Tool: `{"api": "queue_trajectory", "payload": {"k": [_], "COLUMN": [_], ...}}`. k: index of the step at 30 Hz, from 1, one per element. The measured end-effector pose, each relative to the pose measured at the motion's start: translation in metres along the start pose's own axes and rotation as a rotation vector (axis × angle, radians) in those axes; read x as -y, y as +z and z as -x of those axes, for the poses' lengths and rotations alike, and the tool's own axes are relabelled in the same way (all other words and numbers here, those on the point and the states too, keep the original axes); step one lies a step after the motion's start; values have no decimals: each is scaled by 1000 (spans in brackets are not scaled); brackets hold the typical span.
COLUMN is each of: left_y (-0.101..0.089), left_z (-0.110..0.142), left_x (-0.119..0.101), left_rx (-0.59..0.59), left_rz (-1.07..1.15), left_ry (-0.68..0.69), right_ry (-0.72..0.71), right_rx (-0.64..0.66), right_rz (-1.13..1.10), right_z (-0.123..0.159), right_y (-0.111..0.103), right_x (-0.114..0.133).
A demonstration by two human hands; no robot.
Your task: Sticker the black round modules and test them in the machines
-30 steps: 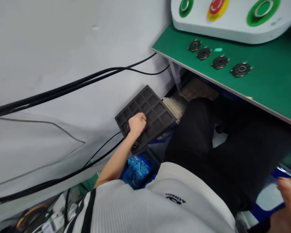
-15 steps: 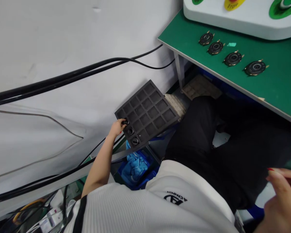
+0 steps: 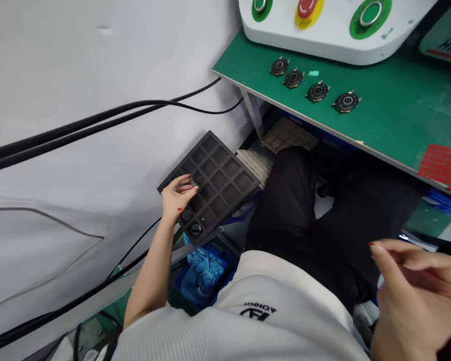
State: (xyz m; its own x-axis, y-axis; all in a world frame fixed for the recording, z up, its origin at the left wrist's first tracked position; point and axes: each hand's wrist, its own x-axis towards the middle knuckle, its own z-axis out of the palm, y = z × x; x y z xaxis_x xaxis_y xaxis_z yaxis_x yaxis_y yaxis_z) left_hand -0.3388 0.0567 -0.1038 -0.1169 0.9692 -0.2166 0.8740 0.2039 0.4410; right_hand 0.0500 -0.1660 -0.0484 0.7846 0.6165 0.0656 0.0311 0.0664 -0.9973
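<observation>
My left hand (image 3: 178,195) lies open on the lower left corner of a dark foam tray (image 3: 220,183), which is divided into square cells. Its fingertips rest on the cells. Two round black parts (image 3: 191,222) sit in the tray just below that hand, and anything under the palm is hidden. My right hand (image 3: 413,296) hangs in the air at the lower right, over my black-trousered thigh (image 3: 361,220), far from the tray. Its fingers are loosely curved, with nothing visible in them.
Several round black parts with metal tabs (image 3: 317,92) stand on a green bench top (image 3: 398,100), below a white control box with buttons (image 3: 334,30). A blue bin with blue gloves (image 3: 201,278) lies below the tray. Black cables (image 3: 97,120) cross a pale sheet.
My left hand has shifted from beside the round parts onto the tray's corner, and only two parts now show. My right hand has moved further into view, and the view has shifted.
</observation>
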Motion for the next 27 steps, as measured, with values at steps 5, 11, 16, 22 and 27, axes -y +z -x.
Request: {"api": "queue_trajectory", "payload": {"k": [5,11,16,22,27], "left_y": [59,79,82,78,73], "left_z": [48,101,113,120,122], "left_x": [-124,-215,-236,-246,-251], "left_rx": [309,637,539,448,360], "left_rz": [912,1163,1074,941,869], "left_ry": [739,1040,1154,1247,1313], "right_ry": [-64,-92,-45,-17,-63], "right_rx": [177,218,198,192,202], "right_rz": [35,51,22,14,99], "right_z": [1,2,1,1,1], "right_y": [28,28,26,23,17], "right_x": [21,49,55,56,60]}}
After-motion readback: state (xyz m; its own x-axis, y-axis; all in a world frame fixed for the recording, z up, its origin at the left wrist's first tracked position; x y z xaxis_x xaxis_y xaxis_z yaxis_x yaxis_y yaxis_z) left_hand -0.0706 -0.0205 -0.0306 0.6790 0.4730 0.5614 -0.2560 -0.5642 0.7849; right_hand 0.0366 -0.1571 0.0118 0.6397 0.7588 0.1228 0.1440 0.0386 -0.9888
